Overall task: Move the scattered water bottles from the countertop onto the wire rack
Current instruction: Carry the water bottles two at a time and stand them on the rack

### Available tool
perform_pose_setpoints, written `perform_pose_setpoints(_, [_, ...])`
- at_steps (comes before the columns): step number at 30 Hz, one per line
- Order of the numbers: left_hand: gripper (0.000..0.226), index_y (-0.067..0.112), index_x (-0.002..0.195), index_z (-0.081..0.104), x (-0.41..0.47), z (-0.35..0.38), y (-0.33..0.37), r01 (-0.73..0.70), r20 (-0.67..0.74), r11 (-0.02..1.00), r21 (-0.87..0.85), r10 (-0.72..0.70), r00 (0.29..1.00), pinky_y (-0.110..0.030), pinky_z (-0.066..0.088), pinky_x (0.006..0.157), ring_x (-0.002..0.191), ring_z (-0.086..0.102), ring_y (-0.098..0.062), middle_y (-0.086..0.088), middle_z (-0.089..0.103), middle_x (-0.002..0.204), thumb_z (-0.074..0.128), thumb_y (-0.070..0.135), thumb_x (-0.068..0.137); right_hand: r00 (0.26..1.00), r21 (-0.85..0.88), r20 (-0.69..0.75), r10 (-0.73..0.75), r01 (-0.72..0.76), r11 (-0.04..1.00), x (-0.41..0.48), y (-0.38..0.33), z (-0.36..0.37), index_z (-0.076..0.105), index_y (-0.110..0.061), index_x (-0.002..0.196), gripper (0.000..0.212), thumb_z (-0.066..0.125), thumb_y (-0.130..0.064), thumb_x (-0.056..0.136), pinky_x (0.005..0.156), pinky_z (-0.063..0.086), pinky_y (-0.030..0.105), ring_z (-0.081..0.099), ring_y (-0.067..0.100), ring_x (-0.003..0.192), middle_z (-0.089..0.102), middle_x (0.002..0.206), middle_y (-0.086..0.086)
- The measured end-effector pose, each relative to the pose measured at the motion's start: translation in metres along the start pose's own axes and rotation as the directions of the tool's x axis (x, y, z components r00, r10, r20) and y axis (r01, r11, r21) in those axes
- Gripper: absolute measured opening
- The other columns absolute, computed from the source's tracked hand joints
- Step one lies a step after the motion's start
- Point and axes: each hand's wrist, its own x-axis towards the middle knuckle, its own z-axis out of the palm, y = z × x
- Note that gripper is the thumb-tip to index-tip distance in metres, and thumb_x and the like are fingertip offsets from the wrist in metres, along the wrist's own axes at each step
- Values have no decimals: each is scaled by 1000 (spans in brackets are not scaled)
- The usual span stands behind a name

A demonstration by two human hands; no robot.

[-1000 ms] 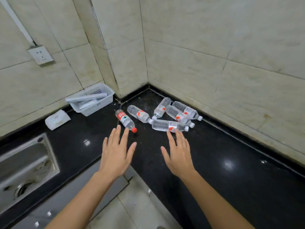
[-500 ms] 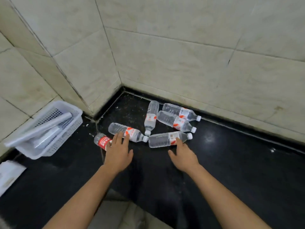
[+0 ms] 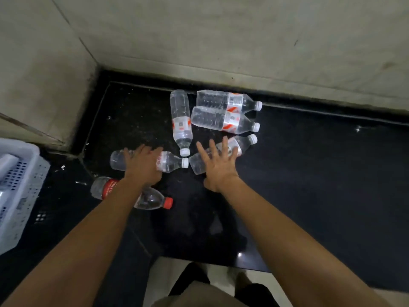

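Observation:
Several clear water bottles lie on their sides in the corner of the black countertop point(image 3: 309, 173). My left hand point(image 3: 142, 167) lies across a white-capped bottle point(image 3: 171, 163), fingers spread over its middle. My right hand point(image 3: 218, 165) is laid with straight, spread fingers on another white-capped bottle point(image 3: 196, 166). A red-capped, red-labelled bottle point(image 3: 151, 200) lies nearest me, partly under my left forearm. Behind the hands lie three more: one pointing towards me point(image 3: 181, 120) and two side by side point(image 3: 212, 100) point(image 3: 210, 118) near the wall. No wire rack is in view.
A white perforated plastic basket point(image 3: 26, 171) sits at the left edge of the counter. Tiled walls close the corner at the back and left. The counter's front edge and pale floor point(image 3: 221, 269) show below, between my arms.
My view has tilted down and come closer. Both hands have moved forward, from just short of the bottles to resting on top of one each.

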Motion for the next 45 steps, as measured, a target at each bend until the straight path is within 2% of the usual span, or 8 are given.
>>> perform_pose_setpoints(6, [79,31,144,46,-6,-4,13,7,-39,1000,-1,-7,999,-52,37,105,124,48,-35,-9,55,135,76,53,74,992,-187,-115,-57,34,982,-22,24,11,9,-27,160,87,63,-31,91,114,26,65,23,42,142,25,149,14])
perform_pose_setpoints(17, [75,27,122,58,-10,-8,114,26,48,973,-228,-15,999,-41,49,87,109,59,-33,-10,64,117,65,78,68,969,353,-236,73,16,935,-106,69,55,41,-29,149,57,51,-28,93,105,42,48,44,32,125,43,136,12])
perform_pose_setpoints(22, [68,20,131,52,-25,8,133,7,7,943,-332,-5,1000,-42,49,86,112,54,-35,-15,59,120,58,68,83,855,860,142,498,-356,365,-79,76,38,31,-18,151,74,53,-59,94,105,45,45,47,34,133,37,149,12])
perform_pose_setpoints(25, [77,21,149,35,-31,15,128,31,5,951,-309,-31,1000,-45,47,90,118,51,-35,-15,55,128,50,68,89,804,883,394,444,-466,60,-56,76,27,30,-12,149,108,59,-82,72,104,48,50,53,33,129,48,147,10])
perform_pose_setpoints(29, [79,21,152,29,-31,15,125,44,55,940,-339,-27,998,-47,46,93,121,50,-36,-16,53,131,51,65,90,801,866,419,429,-494,76,-45,60,28,33,-15,141,109,74,-75,61,98,53,49,60,30,119,55,135,6])
perform_pose_setpoints(33, [91,29,155,16,-35,18,120,38,133,920,-391,16,991,-46,48,93,116,56,-36,-15,55,129,68,51,84,762,881,458,457,-459,-117,-47,58,39,39,-18,130,86,84,-48,63,94,57,44,65,24,105,63,123,5])
perform_pose_setpoints(41, [92,29,158,9,-60,32,127,20,23,906,-423,-11,1000,-48,49,93,124,50,-34,-13,47,140,66,45,89,718,735,516,468,-651,190,-91,68,57,35,-21,140,91,78,-42,62,103,50,42,52,32,123,41,134,11])
perform_pose_setpoints(45, [90,29,157,14,-57,32,130,24,29,895,-445,-12,1000,-48,48,95,121,54,-36,-16,50,138,70,38,87,728,779,485,484,-611,138,-119,72,78,46,-26,132,79,80,-42,62,97,51,36,55,26,118,50,127,5])
